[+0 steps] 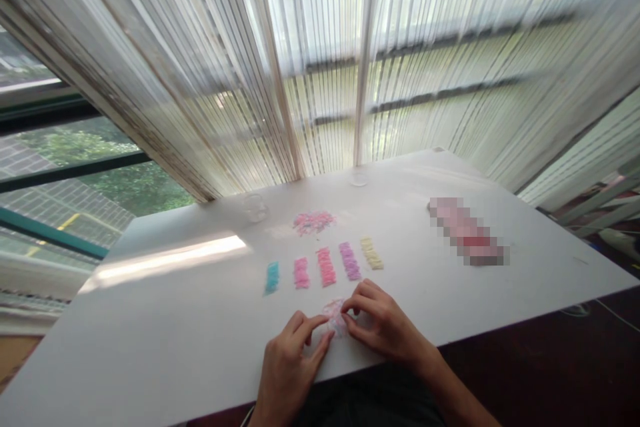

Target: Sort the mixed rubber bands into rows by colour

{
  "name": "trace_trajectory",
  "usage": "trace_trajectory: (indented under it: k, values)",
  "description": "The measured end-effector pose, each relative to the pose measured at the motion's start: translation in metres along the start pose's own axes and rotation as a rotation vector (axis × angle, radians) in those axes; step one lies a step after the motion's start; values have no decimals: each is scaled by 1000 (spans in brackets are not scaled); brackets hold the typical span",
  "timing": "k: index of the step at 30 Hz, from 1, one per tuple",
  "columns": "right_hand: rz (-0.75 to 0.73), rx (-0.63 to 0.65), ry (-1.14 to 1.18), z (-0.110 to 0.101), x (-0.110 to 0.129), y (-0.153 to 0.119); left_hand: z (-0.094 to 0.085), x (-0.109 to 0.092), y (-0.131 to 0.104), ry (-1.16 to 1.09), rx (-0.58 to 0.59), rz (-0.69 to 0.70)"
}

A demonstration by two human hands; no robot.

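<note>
A small mixed pile of thin pinkish pieces (336, 310) lies near the front edge of the white table, between my two hands. My left hand (295, 353) is at its left side, thumb and index finger stretched toward it with a gap between their tips. On the other side, my right hand (377, 320) has thumb and index finger brought together in a pinch at the pile; whatever is between them is too small to make out. Beyond the hands, sorted strips of similar pieces lie side by side: blue (271, 277), pink (301, 273), coral (327, 267), purple (349, 261) and yellow (371, 253).
A larger mixed pile (313, 221) lies behind the strips. Farther back are a clear round container (256, 208) and a clear shallow dish (358, 179). A pixelated pink object (467, 232) is on the right of the white table (165, 320). Curtains hang along the far edge.
</note>
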State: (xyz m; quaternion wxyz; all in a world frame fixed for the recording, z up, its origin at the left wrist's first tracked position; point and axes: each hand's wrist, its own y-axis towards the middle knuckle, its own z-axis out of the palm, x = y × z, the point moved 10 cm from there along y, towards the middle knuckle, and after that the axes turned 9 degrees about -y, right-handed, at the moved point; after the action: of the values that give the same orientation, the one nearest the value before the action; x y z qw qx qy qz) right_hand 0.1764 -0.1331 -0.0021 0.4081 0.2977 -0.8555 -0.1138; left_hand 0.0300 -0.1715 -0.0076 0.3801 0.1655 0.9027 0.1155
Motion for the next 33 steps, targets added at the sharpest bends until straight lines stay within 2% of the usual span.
trace_trajectory:
  k: [5,19,33]
  values:
    - [6,-9,2,-2,1,0,1,-4,1,-30,-18,46]
    - [-9,19,63,0,-1,-3,0,6,7,-171,-77,-11]
    - [21,-59,41,-3,-5,-2,3,10,13,-148,-72,-47]
